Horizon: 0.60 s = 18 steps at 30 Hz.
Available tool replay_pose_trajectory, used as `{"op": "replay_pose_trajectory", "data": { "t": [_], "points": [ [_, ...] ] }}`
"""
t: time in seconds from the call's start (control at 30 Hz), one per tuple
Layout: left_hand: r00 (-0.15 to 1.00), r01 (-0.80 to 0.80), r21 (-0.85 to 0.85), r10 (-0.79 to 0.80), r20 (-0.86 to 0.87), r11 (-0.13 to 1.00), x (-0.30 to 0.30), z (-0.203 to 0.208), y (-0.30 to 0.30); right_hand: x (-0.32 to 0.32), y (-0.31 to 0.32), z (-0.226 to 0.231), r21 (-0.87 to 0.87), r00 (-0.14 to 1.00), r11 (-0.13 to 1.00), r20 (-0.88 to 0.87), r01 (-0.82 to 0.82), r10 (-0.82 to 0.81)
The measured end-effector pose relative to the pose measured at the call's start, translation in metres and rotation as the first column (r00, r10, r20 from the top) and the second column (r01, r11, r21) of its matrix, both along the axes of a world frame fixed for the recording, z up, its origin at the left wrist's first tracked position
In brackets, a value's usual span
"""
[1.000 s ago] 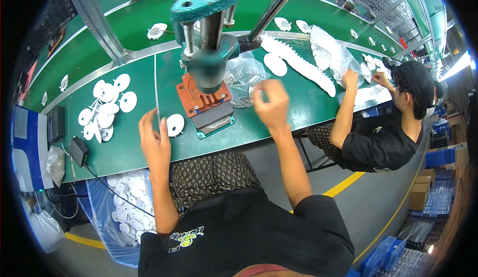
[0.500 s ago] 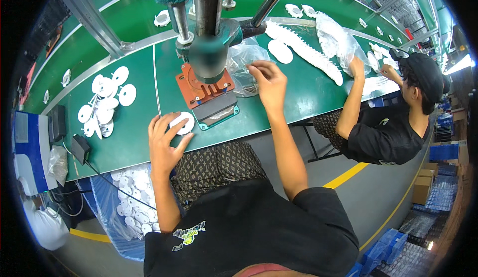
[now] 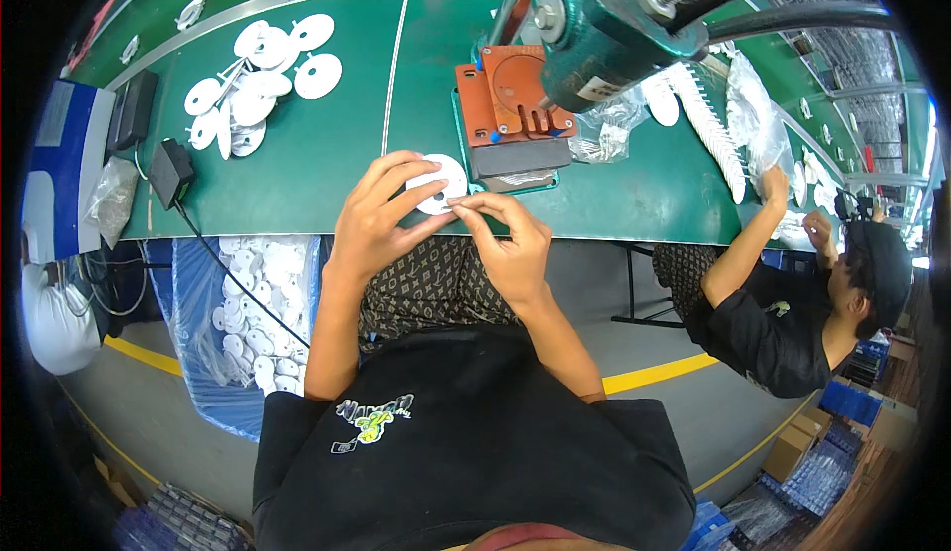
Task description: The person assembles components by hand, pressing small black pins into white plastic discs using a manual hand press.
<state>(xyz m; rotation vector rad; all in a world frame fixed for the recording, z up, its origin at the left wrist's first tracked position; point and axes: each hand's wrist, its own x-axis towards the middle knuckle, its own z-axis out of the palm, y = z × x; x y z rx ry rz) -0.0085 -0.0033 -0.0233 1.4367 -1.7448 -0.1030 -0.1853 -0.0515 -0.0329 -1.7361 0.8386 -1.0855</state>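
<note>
A round white plastic disc (image 3: 452, 175) with a small dark hole sits at the table's front edge. My left hand (image 3: 381, 209) grips it from the left, fingers over its face and thumb below. My right hand (image 3: 513, 246) meets the disc's lower right rim, thumb and forefinger pinched together; whatever they hold is too small to make out. Just right of the disc, beyond my fingers, stands an orange metal fixture (image 3: 483, 105) with a grey block (image 3: 515, 159) at its front. The green head of a press (image 3: 604, 66) overhangs it.
Several white discs with stems (image 3: 253, 107) lie piled at the left. A clear bag of small parts (image 3: 606, 137) rests behind the press. Below the table hangs a blue-lined bin of white pieces (image 3: 260, 303). A co-worker (image 3: 783, 303) sits right, near a stacked white row (image 3: 708, 125).
My right hand has come down from beside the clear bag to the disc in my left hand. The view has swung, so the press now appears farther right.
</note>
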Motion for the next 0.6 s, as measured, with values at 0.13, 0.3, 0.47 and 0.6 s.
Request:
{"op": "replay_pose_trajectory", "data": {
  "t": [0.13,0.3,0.47,0.6],
  "points": [
    [1.000,0.004,0.000,-0.004,-0.011,1.000,0.001,0.002,0.001,0.001,0.000,-0.001,-0.020,0.999,0.999,0.025,0.032,-0.031],
    [1.000,0.003,0.005,-0.003,-0.005,1.000,0.001,0.002,0.002,0.002,-0.001,0.004,-0.039,1.000,0.999,0.018,0.005,-0.004],
    [1.000,0.012,0.025,-0.013,0.020,1.000,0.002,0.004,0.001,0.001,-0.011,0.012,-0.440,0.994,0.896,-0.111,-0.057,0.009],
    [0.999,-0.006,0.042,0.005,0.033,0.999,0.002,-0.002,0.000,0.004,-0.008,0.013,-0.584,0.952,0.786,-0.304,-0.203,0.020]
  ]
}}
